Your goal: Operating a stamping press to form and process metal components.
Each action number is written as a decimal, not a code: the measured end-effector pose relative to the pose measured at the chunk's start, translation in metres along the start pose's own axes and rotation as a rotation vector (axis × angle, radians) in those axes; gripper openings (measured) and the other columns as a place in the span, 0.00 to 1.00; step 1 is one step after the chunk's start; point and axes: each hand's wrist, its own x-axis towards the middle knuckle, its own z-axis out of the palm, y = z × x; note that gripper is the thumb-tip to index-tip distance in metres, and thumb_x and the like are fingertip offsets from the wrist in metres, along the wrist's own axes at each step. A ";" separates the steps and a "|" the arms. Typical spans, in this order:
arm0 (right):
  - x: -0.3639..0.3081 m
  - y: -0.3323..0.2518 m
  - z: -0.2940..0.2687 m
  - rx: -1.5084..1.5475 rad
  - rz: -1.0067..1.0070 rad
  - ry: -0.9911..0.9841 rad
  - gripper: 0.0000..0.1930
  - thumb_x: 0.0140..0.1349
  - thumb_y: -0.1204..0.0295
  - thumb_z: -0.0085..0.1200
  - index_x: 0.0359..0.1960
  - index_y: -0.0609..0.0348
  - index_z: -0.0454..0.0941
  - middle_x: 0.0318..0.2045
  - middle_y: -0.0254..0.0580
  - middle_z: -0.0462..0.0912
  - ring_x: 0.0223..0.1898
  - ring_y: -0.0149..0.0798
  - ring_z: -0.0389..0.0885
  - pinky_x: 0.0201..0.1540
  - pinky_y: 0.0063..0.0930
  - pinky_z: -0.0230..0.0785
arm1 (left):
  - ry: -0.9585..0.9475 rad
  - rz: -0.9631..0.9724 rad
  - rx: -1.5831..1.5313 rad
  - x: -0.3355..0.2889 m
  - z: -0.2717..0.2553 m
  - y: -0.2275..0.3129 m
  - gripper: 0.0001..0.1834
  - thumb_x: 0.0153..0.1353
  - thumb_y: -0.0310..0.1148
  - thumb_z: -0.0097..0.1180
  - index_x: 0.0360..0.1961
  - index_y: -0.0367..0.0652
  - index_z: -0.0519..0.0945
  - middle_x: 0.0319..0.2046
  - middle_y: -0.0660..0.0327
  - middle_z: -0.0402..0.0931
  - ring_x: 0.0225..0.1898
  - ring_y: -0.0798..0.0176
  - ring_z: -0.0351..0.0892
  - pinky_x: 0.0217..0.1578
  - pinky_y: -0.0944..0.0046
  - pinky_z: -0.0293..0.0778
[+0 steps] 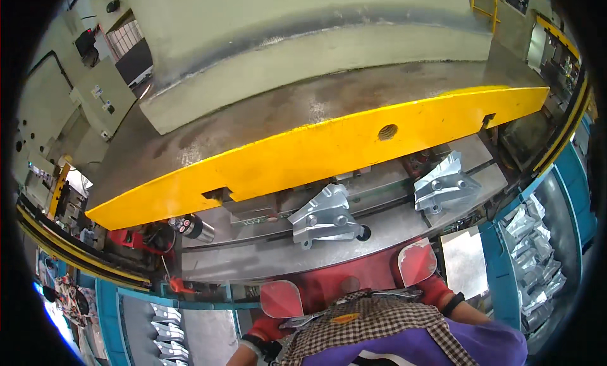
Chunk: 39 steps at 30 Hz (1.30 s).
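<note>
My left hand (269,329), in a red glove, is at the lower middle, just below a red rounded guard (281,299) on the near side of the machine. My right hand (435,291), also red-gloved, is close under a second, worn red guard (417,263). The fingers of both hands are hidden by the guards and my checked apron (373,322). A grey metal edge shows beside each hand; what it belongs to is unclear. Beyond the guards, two shaped silver metal brackets (324,217) (446,184) sit on the press bed, apart from my hands.
A thick yellow-fronted press ram (316,148) hangs above the bed (253,258). At right, a blue-sided bin (502,258) holds many silver parts. Silver brackets (167,331) stand in a row at lower left. A dark-and-silver cylinder (197,229) lies at the bed's left end.
</note>
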 end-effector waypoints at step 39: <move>0.011 -0.026 -0.047 1.036 0.074 0.469 0.24 0.60 0.48 0.46 0.38 0.59 0.76 0.27 0.34 0.78 0.26 0.25 0.74 0.29 0.20 0.66 | 0.241 -0.087 -1.330 0.131 -0.104 0.090 0.23 0.63 0.49 0.46 0.49 0.41 0.74 0.28 0.67 0.73 0.22 0.74 0.66 0.22 0.74 0.61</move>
